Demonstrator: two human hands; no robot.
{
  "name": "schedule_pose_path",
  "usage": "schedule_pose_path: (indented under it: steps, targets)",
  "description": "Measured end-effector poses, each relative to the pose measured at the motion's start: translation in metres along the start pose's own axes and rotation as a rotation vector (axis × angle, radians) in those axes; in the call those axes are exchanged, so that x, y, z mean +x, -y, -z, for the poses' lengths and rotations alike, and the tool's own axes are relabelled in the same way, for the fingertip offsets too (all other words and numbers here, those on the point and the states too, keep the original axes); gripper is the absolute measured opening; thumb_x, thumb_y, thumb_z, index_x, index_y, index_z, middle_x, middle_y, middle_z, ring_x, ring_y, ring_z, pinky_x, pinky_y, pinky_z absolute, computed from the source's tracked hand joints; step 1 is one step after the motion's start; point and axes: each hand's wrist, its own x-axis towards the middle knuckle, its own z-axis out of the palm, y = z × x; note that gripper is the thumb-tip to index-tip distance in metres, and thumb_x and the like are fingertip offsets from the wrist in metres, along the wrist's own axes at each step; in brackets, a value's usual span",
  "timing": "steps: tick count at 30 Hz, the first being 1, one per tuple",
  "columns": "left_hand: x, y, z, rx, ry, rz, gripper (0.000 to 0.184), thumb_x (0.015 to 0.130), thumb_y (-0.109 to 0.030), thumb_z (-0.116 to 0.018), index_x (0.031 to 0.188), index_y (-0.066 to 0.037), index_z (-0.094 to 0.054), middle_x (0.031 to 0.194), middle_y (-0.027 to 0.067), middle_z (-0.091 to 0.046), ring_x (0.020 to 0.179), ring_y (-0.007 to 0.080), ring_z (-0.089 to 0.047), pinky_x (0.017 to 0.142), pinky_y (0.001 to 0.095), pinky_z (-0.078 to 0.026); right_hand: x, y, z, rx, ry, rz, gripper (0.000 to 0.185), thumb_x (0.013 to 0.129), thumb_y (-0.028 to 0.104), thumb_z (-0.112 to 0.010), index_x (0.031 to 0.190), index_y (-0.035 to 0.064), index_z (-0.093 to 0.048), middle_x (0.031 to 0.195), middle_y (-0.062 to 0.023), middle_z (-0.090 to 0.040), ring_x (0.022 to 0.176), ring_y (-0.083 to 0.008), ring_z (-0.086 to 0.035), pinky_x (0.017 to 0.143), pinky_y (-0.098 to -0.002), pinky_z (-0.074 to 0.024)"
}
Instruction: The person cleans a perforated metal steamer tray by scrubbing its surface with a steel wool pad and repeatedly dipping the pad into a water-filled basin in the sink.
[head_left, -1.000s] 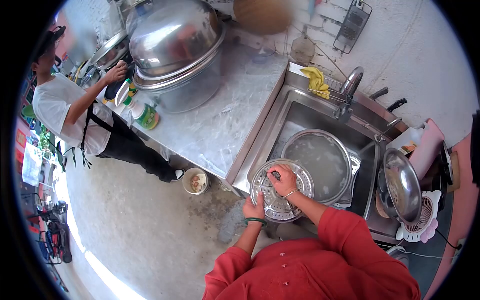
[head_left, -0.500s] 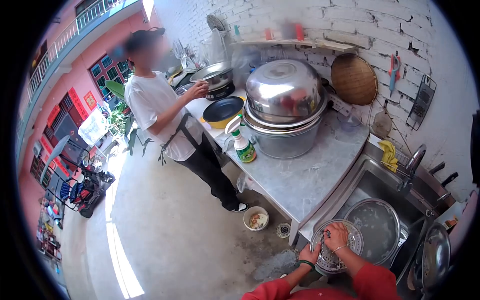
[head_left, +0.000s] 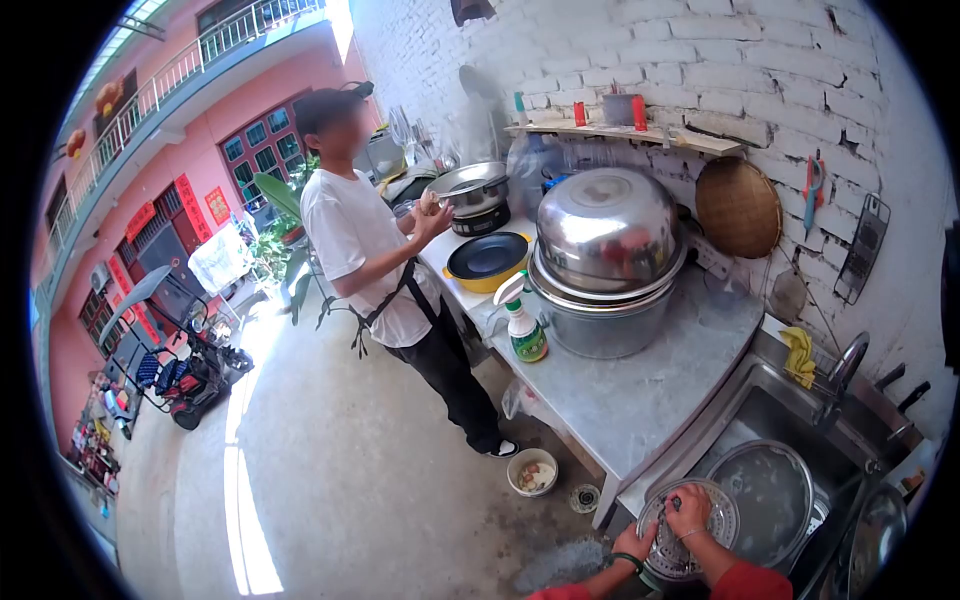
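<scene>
At the near edge of the sink is a perforated metal steamer plate (head_left: 718,518), tilted and round, with holes across its face. My left hand (head_left: 634,543), a dark green bangle at its wrist, grips the plate's left rim. My right hand (head_left: 688,513) presses on the middle of the plate, fingers curled about a small dark piece that I cannot make out. Right beside the plate, a large round metal pan (head_left: 765,490) with water in it rests in the sink (head_left: 770,405).
A grey counter (head_left: 660,395) carries stacked big pots under an upturned metal basin (head_left: 607,222), a spray bottle (head_left: 524,325) and a yellow-rimmed black pan (head_left: 487,262). A person (head_left: 355,240) stands at its far side, holding something light brown. A scrap bucket (head_left: 532,472) stands on the floor.
The view has shifted, so everything sits lower and further right. Both my hands stay on the steamer plate. The other person's hands have lifted slightly, showing a light brown item.
</scene>
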Motion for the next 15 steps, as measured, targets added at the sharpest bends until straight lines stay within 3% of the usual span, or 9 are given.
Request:
schedule_pose_path:
  steps: [5, 15]
  targets:
    - [-0.004, -0.004, 0.005, -0.074, 0.054, -0.002, 0.070, 0.078, -0.065, -0.050, 0.099, 0.000, -0.062, 0.093, 0.0273, -0.063, 0.094, 0.0417, -0.060, 0.082, 0.0455, -0.046, -0.002, 0.000, -0.001, -0.016, -0.024, 0.009, 0.013, 0.061, 0.012, -0.070, 0.069, 0.0135, -0.060, 0.083, -0.0075, -0.057, 0.086, -0.0315, -0.053, 0.076, -0.0430, -0.0423]
    - [-0.010, -0.014, 0.011, -0.108, 0.009, 0.005, 0.062, 0.077, -0.064, -0.052, 0.099, -0.007, -0.064, 0.090, 0.0232, -0.065, 0.091, 0.0398, -0.061, 0.080, 0.0442, -0.048, -0.004, 0.001, -0.001, -0.034, -0.011, -0.014, 0.011, 0.063, 0.015, -0.068, 0.069, 0.0143, -0.059, 0.082, -0.0069, -0.056, 0.085, -0.0307, -0.053, 0.075, -0.0432, -0.0425]
